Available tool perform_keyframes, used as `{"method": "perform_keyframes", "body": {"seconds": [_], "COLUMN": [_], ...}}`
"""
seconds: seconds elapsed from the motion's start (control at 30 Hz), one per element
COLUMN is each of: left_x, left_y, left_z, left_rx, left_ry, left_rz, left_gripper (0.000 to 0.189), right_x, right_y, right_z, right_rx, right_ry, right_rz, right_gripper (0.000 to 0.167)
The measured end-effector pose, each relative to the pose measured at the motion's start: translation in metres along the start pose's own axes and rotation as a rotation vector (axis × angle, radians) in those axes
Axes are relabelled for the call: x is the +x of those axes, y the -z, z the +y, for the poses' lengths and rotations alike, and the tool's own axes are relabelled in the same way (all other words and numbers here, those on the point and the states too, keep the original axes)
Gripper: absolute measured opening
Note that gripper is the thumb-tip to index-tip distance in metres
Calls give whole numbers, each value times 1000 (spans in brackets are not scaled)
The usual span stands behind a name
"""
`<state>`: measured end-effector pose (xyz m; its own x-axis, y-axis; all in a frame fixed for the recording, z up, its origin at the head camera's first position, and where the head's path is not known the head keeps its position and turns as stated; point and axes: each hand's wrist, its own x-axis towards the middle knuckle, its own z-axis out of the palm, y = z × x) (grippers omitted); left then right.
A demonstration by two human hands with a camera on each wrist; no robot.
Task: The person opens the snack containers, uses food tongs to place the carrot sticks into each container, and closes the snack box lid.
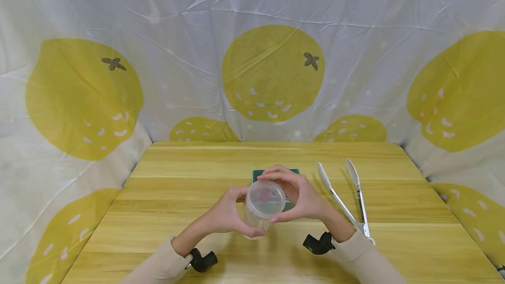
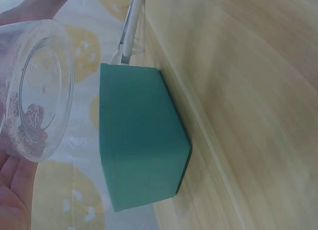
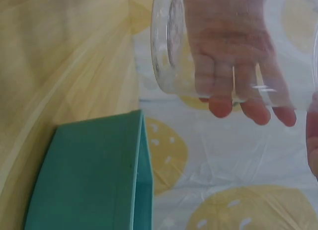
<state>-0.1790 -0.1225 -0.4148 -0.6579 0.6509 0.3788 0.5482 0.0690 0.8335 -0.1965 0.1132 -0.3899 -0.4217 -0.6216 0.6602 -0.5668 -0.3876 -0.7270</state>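
A clear jar (image 2: 42, 86) with a translucent round lid (image 1: 266, 199) is held above the table, tilted so that the lid faces up towards the head view. My left hand (image 1: 225, 214) grips the jar's body; in the right wrist view its fingers (image 3: 248, 91) show through the clear wall. The right hand (image 1: 309, 194) curls around the lid's edge, thumb at the near side and fingers at the far side. Just beyond and below the jar stands a green open box (image 2: 139, 135), partly hidden by the hands in the head view. I cannot make out its contents.
Metal tongs (image 1: 360, 203) lie spread on the wooden table (image 1: 189, 165), right of the box and close to my right forearm. A cloth (image 1: 189, 56) with yellow fruit prints hangs behind the table and on both sides. Each wrist wears a small black camera (image 1: 203, 260).
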Motion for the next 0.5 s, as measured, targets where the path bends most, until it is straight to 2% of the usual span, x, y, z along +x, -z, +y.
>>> {"method": "perform_keyframes", "body": {"seconds": [0.13,0.27,0.37,0.5], "left_x": [0,0,0,0], "left_y": [0,0,1,2], "left_z": [-1,0,0,1], "left_rx": [2,11,24,37], "left_ry": [-8,-9,-2,6], "left_rz": [0,6,15,29], "left_gripper": [64,65,67,68], "right_x": [1,-1,-3,-6], "right_y": [3,2,0,-7], "right_z": [1,0,-1,-5], "right_rx": [-3,-18,-41,-65], "right_ry": [2,7,14,-4], "right_rz": [-39,-32,23,141], "right_gripper": [75,81,85,83]}}
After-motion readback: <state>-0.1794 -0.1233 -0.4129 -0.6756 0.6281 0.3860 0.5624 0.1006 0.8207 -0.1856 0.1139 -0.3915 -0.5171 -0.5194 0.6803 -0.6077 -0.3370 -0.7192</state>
